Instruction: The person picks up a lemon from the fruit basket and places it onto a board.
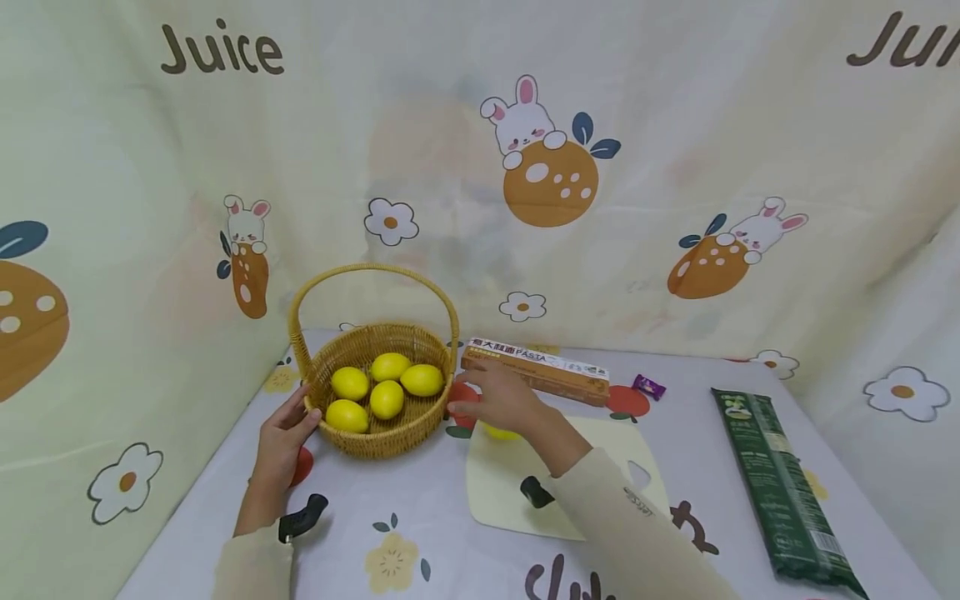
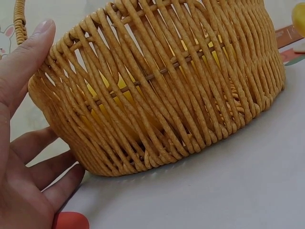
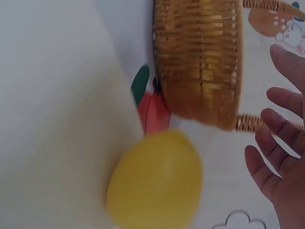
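Note:
A wicker basket (image 1: 382,446) with a tall handle stands at the left of the table, several yellow lemons (image 1: 386,400) inside. My left hand (image 1: 285,433) grips its left side, thumb at the rim; the left wrist view shows the fingers (image 2: 52,164) against the woven wall. To the right of the basket, my right hand (image 1: 498,396) hangs in the air with fingers apart and nothing held. Partly hidden below it, another lemon (image 1: 501,432) lies on the cream cutting board (image 1: 517,508). In the right wrist view that lemon (image 3: 155,183) appears close to the camera.
Behind the board lies a pasta box (image 1: 540,371), with a small purple-wrapped candy (image 1: 648,387) to its right. A long green packet (image 1: 787,492) lies along the table's right side. A printed cloth covers the table and hangs behind it.

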Available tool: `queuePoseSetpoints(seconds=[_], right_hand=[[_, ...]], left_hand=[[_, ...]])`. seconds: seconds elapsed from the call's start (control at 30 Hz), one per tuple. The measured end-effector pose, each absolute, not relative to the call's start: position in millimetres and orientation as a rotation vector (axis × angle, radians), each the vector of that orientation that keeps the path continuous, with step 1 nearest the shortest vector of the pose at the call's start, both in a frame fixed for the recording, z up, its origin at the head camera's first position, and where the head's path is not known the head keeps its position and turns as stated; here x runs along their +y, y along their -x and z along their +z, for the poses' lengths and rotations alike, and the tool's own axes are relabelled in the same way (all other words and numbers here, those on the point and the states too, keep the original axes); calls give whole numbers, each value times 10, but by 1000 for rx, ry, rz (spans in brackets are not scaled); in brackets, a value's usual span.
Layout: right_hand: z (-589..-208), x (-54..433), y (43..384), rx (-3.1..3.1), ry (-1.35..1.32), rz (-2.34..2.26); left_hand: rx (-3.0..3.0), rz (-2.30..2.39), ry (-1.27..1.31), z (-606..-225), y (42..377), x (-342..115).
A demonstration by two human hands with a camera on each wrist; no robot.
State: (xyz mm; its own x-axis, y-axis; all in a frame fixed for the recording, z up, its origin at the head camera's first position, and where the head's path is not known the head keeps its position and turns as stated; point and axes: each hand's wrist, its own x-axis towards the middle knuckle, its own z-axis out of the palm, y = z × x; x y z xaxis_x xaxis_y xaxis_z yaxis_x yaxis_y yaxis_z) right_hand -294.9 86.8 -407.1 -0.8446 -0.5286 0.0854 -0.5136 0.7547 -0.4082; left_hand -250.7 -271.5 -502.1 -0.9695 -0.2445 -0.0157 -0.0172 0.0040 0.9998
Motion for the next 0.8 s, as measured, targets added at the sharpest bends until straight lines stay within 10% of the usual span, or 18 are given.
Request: queuePoseSetpoints(seconds=[0.8], right_hand=[[-4270, -54, 3287, 2839, 980, -402]], left_hand=[[-2106, -2087, -271, -5022, 2529, -2722]])
